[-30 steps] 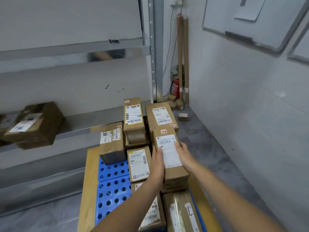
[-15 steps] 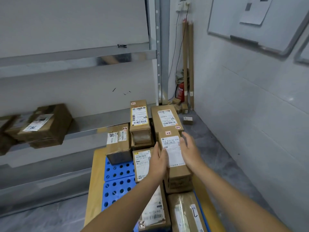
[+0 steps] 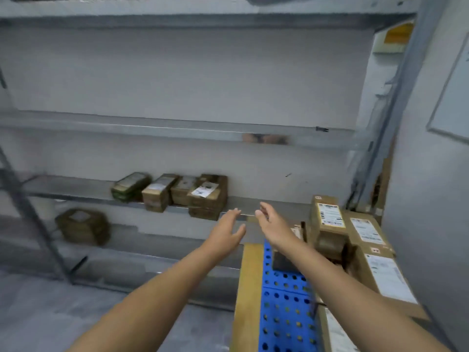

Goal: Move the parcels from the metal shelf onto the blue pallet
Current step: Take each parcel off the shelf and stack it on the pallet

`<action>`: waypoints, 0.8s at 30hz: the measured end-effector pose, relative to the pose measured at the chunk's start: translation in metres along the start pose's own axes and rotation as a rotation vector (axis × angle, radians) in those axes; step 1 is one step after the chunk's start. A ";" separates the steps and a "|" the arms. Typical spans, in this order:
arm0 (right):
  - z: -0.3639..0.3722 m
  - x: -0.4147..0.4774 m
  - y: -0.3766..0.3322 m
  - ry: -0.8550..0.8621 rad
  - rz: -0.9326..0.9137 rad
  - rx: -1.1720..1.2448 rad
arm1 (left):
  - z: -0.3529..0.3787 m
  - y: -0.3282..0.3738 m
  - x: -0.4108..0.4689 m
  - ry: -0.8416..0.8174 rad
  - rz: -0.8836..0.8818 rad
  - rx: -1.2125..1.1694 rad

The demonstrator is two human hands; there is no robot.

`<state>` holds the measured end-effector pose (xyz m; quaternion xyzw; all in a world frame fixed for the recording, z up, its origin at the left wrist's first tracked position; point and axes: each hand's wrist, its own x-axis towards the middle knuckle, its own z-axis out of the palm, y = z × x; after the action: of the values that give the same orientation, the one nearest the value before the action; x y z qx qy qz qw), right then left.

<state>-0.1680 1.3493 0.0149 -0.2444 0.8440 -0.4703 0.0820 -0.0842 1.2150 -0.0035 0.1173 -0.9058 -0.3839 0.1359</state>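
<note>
Several brown parcels (image 3: 206, 195) sit in a row on the metal shelf (image 3: 76, 188), and another parcel (image 3: 82, 226) lies on the shelf level below at the left. The blue pallet (image 3: 284, 301) with round holes is at the lower right, carrying several labelled parcels (image 3: 328, 222). My left hand (image 3: 227, 231) and my right hand (image 3: 272, 226) are both empty, fingers stretched out, held in the air between the pallet and the shelf parcels. The picture is blurred.
A yellow-brown board (image 3: 247, 288) runs along the pallet's left side. A slanted shelf post (image 3: 33, 217) stands at the left and an upright post (image 3: 380, 138) at the right. A white wall (image 3: 426, 199) closes the right side. Grey floor (image 3: 50, 313) lies below the shelf.
Both hands have let go of the parcel laid on the pallet and moved left and up toward the shelf. The view has swung left.
</note>
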 end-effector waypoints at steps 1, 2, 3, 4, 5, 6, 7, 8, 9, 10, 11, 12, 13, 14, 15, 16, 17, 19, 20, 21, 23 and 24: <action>0.025 0.003 -0.024 -0.022 -0.052 -0.011 | -0.029 -0.018 -0.009 0.019 0.002 0.051; 0.050 0.005 -0.046 -0.048 -0.101 -0.012 | -0.056 -0.035 -0.017 0.044 -0.005 0.085; 0.075 0.007 -0.068 -0.080 -0.132 -0.005 | -0.081 -0.050 -0.025 0.075 -0.018 0.115; 0.100 0.008 -0.087 -0.114 -0.143 0.009 | -0.104 -0.065 -0.033 0.102 -0.030 0.145; 0.122 0.008 -0.105 -0.144 -0.142 0.027 | -0.126 -0.078 -0.039 0.119 -0.040 0.172; 0.143 0.008 -0.120 -0.169 -0.143 0.038 | -0.146 -0.090 -0.046 0.128 -0.046 0.193; 0.162 0.008 -0.135 -0.189 -0.152 0.037 | -0.165 -0.103 -0.053 0.136 -0.052 0.208; 0.180 0.007 -0.146 -0.201 -0.168 0.028 | -0.181 -0.115 -0.059 0.149 -0.060 0.218; 0.196 0.007 -0.157 -0.209 -0.182 0.019 | -0.196 -0.127 -0.066 0.162 -0.075 0.225; 0.210 0.006 -0.166 -0.218 -0.192 0.010 | -0.209 -0.138 -0.073 0.171 -0.094 0.229; 0.224 0.005 -0.174 -0.229 -0.202 -0.001 | -0.221 -0.149 -0.079 0.177 -0.116 0.229; 0.236 0.005 -0.181 -0.241 -0.211 -0.013 | -0.231 -0.159 -0.083 0.184 -0.134 0.227; 0.247 0.007 -0.186 -0.249 -0.214 -0.022 | -0.239 -0.169 -0.086 0.193 -0.145 0.224; 0.257 0.010 -0.191 -0.252 -0.210 -0.029 | -0.247 -0.178 -0.087 0.203 -0.150 0.223; 0.266 0.015 -0.195 -0.251 -0.201 -0.034 | -0.254 -0.186 -0.088 0.210 -0.156 0.224; 0.275 0.020 -0.198 -0.249 -0.190 -0.037 | -0.260 -0.194 -0.088 0.215 -0.164 0.227; 0.283 0.027 -0.201 -0.250 -0.178 -0.036 | -0.265 -0.202 -0.087 0.219 -0.172 0.231; 0.300 0.040 -0.205 -0.264 -0.153 -0.027 | -0.274 -0.219 -0.082 0.223 -0.188 0.234; 0.309 0.047 -0.206 -0.273 -0.146 -0.022 | -0.278 -0.227 -0.079 0.224 -0.199 0.231; 0.318 0.054 -0.206 -0.281 -0.139 -0.019 | -0.282 -0.235 -0.075 0.225 -0.210 0.227; 0.335 0.071 -0.206 -0.288 -0.126 -0.016 | -0.290 -0.252 -0.063 0.220 -0.228 0.230; 0.344 0.082 -0.205 -0.293 -0.121 -0.016 | -0.294 -0.260 -0.055 0.214 -0.234 0.242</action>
<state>-0.0437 0.9602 0.0060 -0.3612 0.8105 -0.4271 0.1738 0.0943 0.8611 -0.0050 0.2773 -0.9058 -0.2708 0.1710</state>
